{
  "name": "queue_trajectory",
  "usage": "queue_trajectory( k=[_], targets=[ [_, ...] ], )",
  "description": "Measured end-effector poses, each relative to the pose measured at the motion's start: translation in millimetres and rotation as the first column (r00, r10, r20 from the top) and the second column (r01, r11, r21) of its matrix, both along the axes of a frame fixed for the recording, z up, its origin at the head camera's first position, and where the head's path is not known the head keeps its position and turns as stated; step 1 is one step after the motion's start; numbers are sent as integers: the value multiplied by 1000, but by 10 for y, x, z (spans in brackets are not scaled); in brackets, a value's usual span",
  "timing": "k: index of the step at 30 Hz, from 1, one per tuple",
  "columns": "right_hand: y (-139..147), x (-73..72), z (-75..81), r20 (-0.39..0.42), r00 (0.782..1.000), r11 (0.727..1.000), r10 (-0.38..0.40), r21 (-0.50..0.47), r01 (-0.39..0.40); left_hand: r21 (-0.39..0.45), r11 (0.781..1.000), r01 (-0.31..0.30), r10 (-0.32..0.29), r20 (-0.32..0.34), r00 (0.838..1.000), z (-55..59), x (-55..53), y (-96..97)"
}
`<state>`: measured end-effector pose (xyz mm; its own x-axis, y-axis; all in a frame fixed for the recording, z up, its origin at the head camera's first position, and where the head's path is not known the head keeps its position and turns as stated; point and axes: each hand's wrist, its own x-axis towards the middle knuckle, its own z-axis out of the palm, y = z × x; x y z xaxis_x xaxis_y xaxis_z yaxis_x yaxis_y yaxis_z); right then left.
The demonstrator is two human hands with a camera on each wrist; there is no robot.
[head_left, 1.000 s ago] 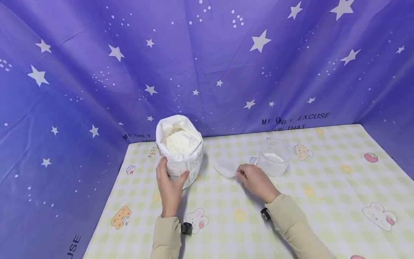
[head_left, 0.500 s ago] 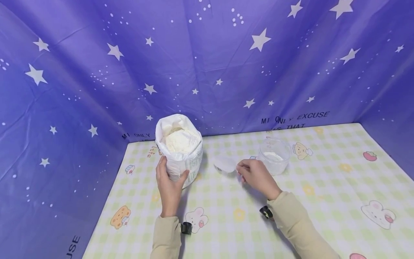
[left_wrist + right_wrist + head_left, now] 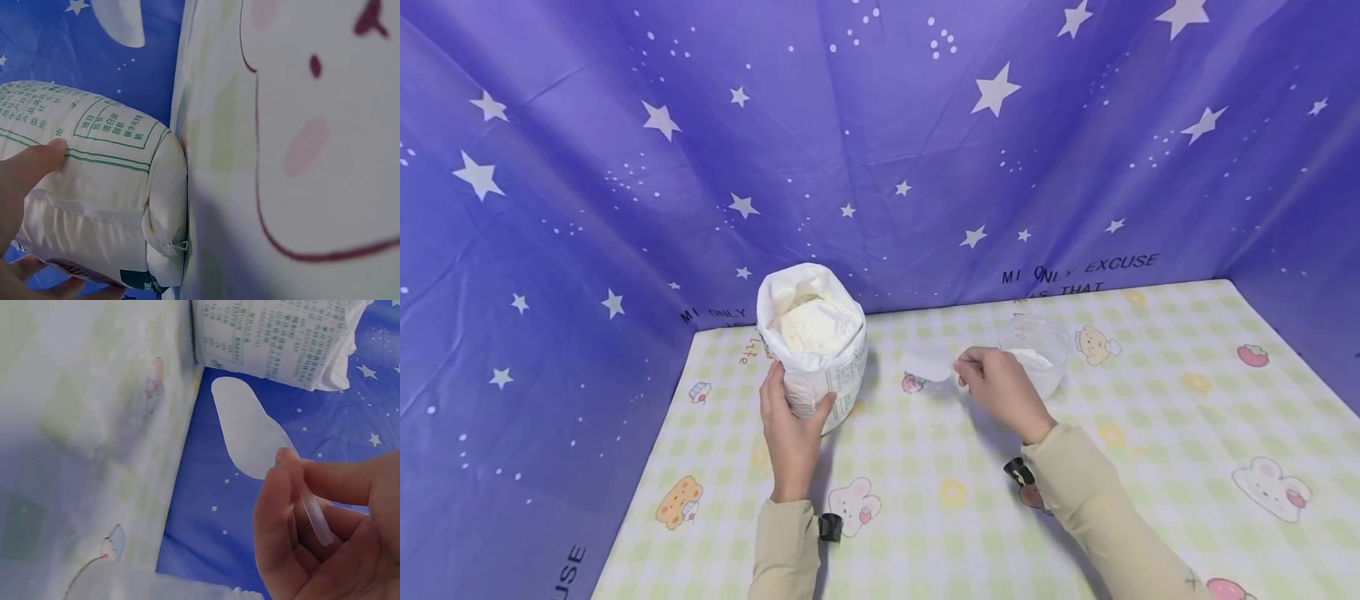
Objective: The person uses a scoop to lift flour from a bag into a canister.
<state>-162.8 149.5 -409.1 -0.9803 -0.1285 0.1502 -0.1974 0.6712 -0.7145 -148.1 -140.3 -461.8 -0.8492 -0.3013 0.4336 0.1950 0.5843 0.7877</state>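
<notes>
A white paper bag [image 3: 847, 379] of pale powder, probably flour, stands with its top rolled open on the left of the table. My left hand [image 3: 792, 437] grips its near side, thumb [image 3: 40, 159] over the green print and fingers round the other side. A translucent white scoop [image 3: 247, 428] is pinched by its thin handle between thumb and fingers of my right hand [image 3: 1003, 390]. In the head view the scoop's bowl lies between the bag and a clear plastic tub [image 3: 1052, 377]. Some white powder shows inside the tub, which my right hand partly overlaps.
A green-and-white checked cloth [image 3: 910, 500] with cartoon prints covers the table. Behind the table and along its sides hangs a purple-blue curtain [image 3: 910, 125] with white stars. A dark camera strap [image 3: 1019, 472] sits at my right wrist.
My right hand has lifted the scoop and shifted it slightly right, nearer the tub. The left hand and the bag hold their place, and the head view has drifted a little.
</notes>
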Motion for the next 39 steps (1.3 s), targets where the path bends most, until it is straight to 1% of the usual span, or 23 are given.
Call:
queue_trajectory(
  k=[5,10,14,18,21,25,34,37,39],
  targets=[
    [-30,-33,90,3,1000,1000,8,-29,-8,-8,1000,-4,4,4,1000,2,-17,-7],
    [-56,-45,105,-4,1000,1000,-8,-11,8,-25,1000,-4,5,13,1000,-5,-11,2],
    [-92,-66,142,-26,1000,1000,-5,-14,5,-24,1000,-10,10,10,1000,-16,-3,4],
    [-123,-85,232,-39,999,999,13,-39,-15,-21,1000,-16,16,9,1000,-17,1,-1],
    [-135,-92,308,-27,999,998,33,-60,-35,-19,1000,-21,21,14,1000,-17,7,-8],
    [-130,-109,372,-10,999,995,52,-90,-52,-20,1000,-22,22,9,1000,-21,7,-14],
    [-108,-147,437,28,997,976,73,-208,-66,-20,1000,-21,21,-4,1000,-36,-10,7],
    [-121,-161,448,28,996,963,89,-259,-79,-20,1000,-24,23,-6,1000,-37,-8,7],
    [-133,-170,457,32,994,949,106,-301,-91,-22,999,-24,24,-7,1000,-36,-6,5]
  ],
)
